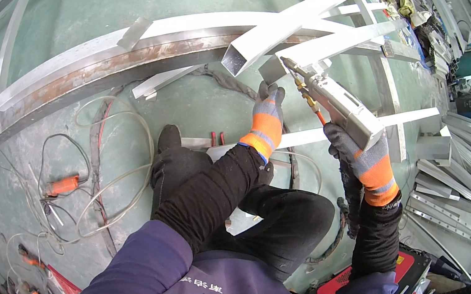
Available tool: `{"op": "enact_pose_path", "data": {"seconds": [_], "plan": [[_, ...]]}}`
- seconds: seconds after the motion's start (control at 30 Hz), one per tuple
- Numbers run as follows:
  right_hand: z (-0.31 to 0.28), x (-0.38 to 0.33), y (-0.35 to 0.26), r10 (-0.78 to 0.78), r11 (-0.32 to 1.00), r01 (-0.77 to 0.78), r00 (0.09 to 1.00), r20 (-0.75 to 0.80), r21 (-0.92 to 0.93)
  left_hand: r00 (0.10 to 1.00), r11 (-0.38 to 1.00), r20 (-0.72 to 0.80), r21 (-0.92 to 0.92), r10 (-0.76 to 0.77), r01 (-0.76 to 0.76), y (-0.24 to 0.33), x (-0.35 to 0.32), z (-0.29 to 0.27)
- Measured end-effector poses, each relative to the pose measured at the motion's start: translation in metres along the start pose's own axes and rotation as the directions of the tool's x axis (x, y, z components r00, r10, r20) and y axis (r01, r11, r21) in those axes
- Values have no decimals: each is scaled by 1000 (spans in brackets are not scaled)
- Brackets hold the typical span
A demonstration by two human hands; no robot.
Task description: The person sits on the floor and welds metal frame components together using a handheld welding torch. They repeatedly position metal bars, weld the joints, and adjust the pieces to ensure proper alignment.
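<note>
In the head view, the right hand [371, 161], gloved, is closed around the rear of a silver tool [347, 104], which slants up and leftward so that its nose lies at the near end of a white tube [343, 43]. The left hand [266, 121], also gloved, has its fingers bent up just below that end; whether they grip it I cannot tell. A second tube [298, 23] lies just left, across a curved beam [156, 60].

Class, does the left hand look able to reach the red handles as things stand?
Probably yes: the red handles show left of the left hand with nothing visible between, though it is by the tube and depth is unclear.
</note>
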State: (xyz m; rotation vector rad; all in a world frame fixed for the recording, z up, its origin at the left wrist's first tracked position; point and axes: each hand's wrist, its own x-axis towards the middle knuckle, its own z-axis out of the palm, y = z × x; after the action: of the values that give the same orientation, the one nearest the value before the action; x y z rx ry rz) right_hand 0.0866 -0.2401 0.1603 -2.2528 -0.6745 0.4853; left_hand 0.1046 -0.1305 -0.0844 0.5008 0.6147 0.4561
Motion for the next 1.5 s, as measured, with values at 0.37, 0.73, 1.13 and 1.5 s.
{"op": "enact_pose_path", "data": {"seconds": [0.37,0.73,1.13,1.5], "plan": [[-2,2,3,9,1000,-9,1000,-2,12,999,971,21,-236,-41,44,-11,3,-2],[-4,-2,0,79,995,-79,997,3,64,999,974,16,-224,-29,32,-13,4,-5],[-6,-10,5,67,992,-68,998,16,103,997,986,69,-166,43,-31,-14,6,-9],[-8,-16,5,71,993,-72,997,7,98,996,996,82,-89,33,-26,-20,14,-17]]}}
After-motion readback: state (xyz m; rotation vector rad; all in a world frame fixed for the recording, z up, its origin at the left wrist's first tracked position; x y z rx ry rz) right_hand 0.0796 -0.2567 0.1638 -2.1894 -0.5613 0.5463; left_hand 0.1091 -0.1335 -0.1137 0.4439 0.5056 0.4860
